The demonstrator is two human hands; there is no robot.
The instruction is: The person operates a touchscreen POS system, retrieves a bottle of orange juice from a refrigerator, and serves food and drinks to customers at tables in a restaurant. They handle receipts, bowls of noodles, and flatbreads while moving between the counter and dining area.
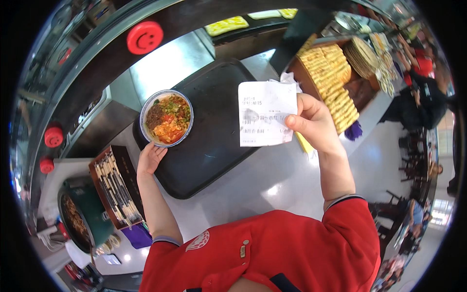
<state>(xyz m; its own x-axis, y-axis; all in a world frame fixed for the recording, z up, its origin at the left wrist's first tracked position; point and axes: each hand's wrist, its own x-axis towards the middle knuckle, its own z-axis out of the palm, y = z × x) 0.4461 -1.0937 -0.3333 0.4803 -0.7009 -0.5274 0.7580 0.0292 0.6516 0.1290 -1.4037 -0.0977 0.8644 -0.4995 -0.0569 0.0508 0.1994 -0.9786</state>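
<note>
My left hand is at the near rim of a white bowl with a blue-patterned border, its fingers against the bowl's side. In the bowl are minced meat, scrambled egg with tomato and chopped greens. The bowl is over the left end of a black serving tray; whether its base fully rests there is hidden. Between thumb and fingers, my right hand pinches a printed paper slip above the tray's right side. The slip bears writing.
Flatbread strips fill a wooden box at right, with a stack of round mats beside it. Chopsticks lie in a box at left, next to a green pot. A glass-fronted counter runs along the far side; people stand far right.
</note>
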